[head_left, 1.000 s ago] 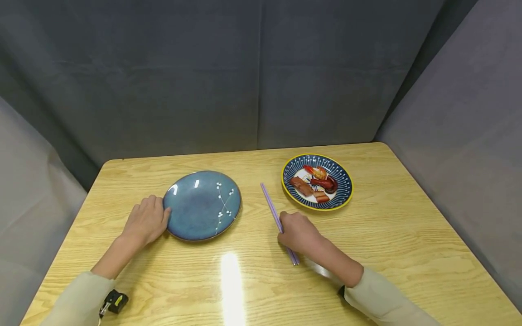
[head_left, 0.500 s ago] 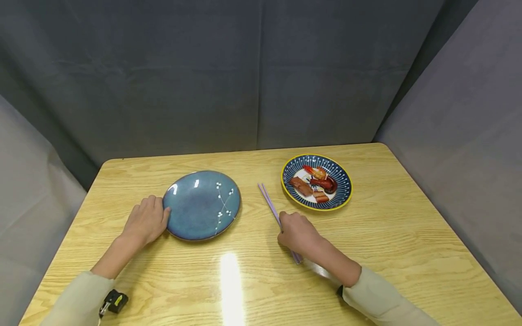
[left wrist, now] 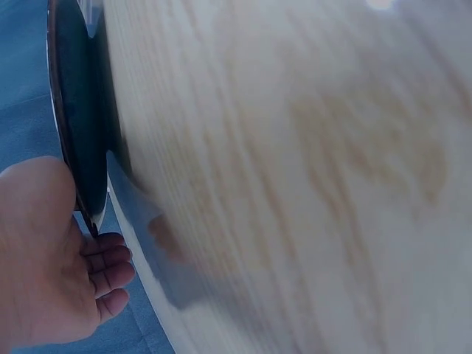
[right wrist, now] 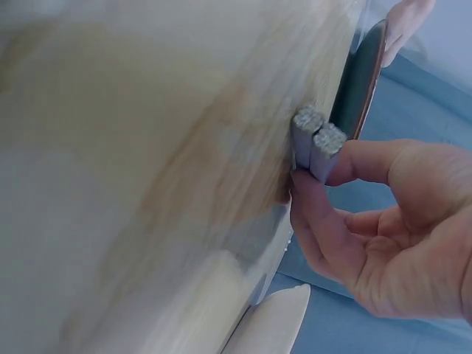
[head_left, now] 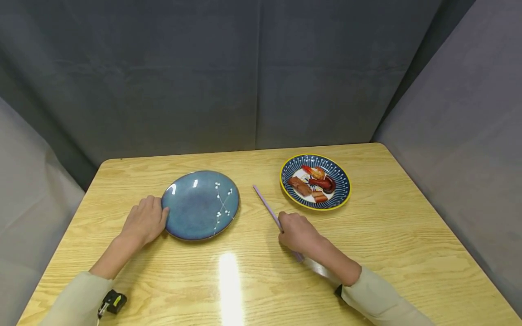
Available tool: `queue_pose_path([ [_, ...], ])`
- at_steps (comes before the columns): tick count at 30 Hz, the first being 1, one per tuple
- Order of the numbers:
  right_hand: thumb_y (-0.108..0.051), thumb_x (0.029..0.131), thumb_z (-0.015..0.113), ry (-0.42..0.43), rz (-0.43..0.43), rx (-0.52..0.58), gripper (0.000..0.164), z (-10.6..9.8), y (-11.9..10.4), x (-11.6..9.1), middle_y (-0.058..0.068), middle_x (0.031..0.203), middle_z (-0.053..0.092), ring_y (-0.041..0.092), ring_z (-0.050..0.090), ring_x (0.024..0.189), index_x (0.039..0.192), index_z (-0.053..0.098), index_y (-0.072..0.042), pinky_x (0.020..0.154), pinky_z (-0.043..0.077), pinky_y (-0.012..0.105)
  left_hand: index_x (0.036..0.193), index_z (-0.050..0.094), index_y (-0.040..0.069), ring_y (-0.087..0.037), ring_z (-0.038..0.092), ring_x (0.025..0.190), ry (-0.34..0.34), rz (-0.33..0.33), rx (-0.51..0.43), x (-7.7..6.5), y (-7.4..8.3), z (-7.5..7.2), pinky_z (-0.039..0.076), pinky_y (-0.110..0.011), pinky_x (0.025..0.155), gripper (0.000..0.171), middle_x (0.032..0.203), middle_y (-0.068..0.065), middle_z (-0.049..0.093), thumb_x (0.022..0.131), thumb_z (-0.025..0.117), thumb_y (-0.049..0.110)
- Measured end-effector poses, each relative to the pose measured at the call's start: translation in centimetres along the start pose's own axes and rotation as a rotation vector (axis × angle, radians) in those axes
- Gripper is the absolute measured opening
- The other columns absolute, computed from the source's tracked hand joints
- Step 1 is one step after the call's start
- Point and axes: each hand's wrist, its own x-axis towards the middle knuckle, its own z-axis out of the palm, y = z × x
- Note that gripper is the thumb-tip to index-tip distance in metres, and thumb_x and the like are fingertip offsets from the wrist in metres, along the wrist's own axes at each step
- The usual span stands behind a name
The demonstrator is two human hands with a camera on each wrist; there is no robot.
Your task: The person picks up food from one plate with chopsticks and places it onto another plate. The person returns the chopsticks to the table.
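Note:
In the head view my left hand (head_left: pixel 145 220) is at the left rim of a glossy blue plate (head_left: pixel 195 208) with white blossom sprigs. Thumb and fingers pinch that plate's edge in the left wrist view, the fingers (left wrist: pixel 110 269) under the rim. My right hand (head_left: pixel 299 233) pinches a pair of lilac chopsticks (head_left: pixel 267 204) close to the tabletop; their square silvery ends (right wrist: pixel 318 133) stand side by side between thumb and fingers in the right wrist view. The hand hides their middle in the head view.
A navy patterned plate (head_left: pixel 287 174) with a yellow rim stands at the back right. On it lie a shrimp (head_left: pixel 316 172), a dark red-brown piece of food (head_left: pixel 323 183) and brown meat-like pieces (head_left: pixel 299 186). Grey cloth (head_left: pixel 163 90) surrounds the wooden table (head_left: pixel 183 280).
The far tips of the chopsticks have swung left; half a second ago they were spread slightly, now they look lined up. Both hands and the plates stay nearly in place.

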Motion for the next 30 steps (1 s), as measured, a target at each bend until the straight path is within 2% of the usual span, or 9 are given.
queue_pose_path([
  [5,0.005,0.079,0.064,0.017,-0.004,0.016,0.017,-0.3,0.0,-0.2,0.004,0.071,0.052,0.020,0.053,0.064,0.083,0.052,-0.006,0.056,0.046,0.038,0.106,0.050,-0.013,-0.034,0.047,0.083,-0.018,-0.009,-0.005,0.0,0.0,-0.1,0.040,-0.047,0.069,0.037,0.090,-0.016,0.045,0.105,0.042,0.023],
  [10,0.004,0.083,0.063,0.055,-0.012,0.049,0.018,-1.0,-0.1,-0.3,0.003,0.073,0.055,0.018,0.055,0.066,0.098,0.055,-0.002,0.058,0.049,0.036,0.108,0.050,-0.014,-0.035,0.049,0.085,-0.020,-0.013,0.000,0.0,-0.1,0.0,0.040,-0.049,0.070,0.037,0.090,-0.017,0.046,0.105,0.042,0.023],
  [15,0.001,0.088,0.063,0.065,-0.011,0.136,0.032,-2.0,0.1,-0.6,0.000,0.068,0.054,0.013,0.052,0.053,0.118,0.053,0.002,0.050,0.045,0.030,0.109,0.050,-0.014,-0.035,0.048,0.085,-0.020,-0.016,-0.002,-0.1,0.0,-0.1,0.040,-0.048,0.071,0.038,0.091,-0.017,0.046,0.105,0.042,0.023],
  [18,0.002,0.088,0.062,0.076,-0.034,0.195,0.042,-2.6,0.3,-0.7,-0.002,0.067,0.055,0.011,0.049,0.049,0.126,0.048,-0.004,0.047,0.043,0.029,0.109,0.050,-0.014,-0.034,0.048,0.084,-0.021,-0.016,-0.001,-0.1,0.1,-0.1,0.040,-0.048,0.070,0.037,0.091,-0.017,0.046,0.105,0.043,0.023],
  [21,0.003,0.087,0.062,0.101,-0.084,0.203,0.037,-3.0,0.5,-0.8,-0.001,0.070,0.059,0.011,0.052,0.052,0.121,0.054,-0.008,0.049,0.044,0.029,0.110,0.050,-0.014,-0.034,0.048,0.085,-0.022,-0.016,0.001,0.0,0.2,-0.1,0.040,-0.047,0.070,0.037,0.091,-0.017,0.047,0.105,0.044,0.022],
  [25,-0.001,0.088,0.061,0.115,-0.108,0.205,0.022,-3.5,0.8,-0.9,0.002,0.086,0.069,0.010,0.061,0.068,0.106,0.072,-0.009,0.060,0.050,0.030,0.110,0.050,-0.014,-0.034,0.048,0.084,-0.020,-0.015,0.008,0.0,0.2,-0.2,0.040,-0.047,0.070,0.037,0.090,-0.017,0.046,0.105,0.045,0.022],
  [27,-0.003,0.089,0.062,0.116,-0.104,0.220,0.021,-3.7,0.9,-1.0,0.003,0.093,0.071,0.010,0.064,0.073,0.104,0.075,-0.010,0.063,0.051,0.030,0.111,0.050,-0.015,-0.034,0.049,0.084,-0.019,-0.013,0.011,0.0,0.3,-0.2,0.041,-0.048,0.070,0.038,0.090,-0.017,0.047,0.105,0.045,0.022],
  [30,-0.005,0.089,0.062,0.122,-0.111,0.245,0.021,-4.0,0.9,-1.1,0.002,0.092,0.071,0.009,0.064,0.071,0.104,0.076,-0.011,0.061,0.051,0.029,0.111,0.050,-0.015,-0.035,0.049,0.085,-0.018,-0.013,0.010,0.0,0.3,-0.2,0.041,-0.049,0.071,0.038,0.091,-0.018,0.047,0.105,0.044,0.022],
])
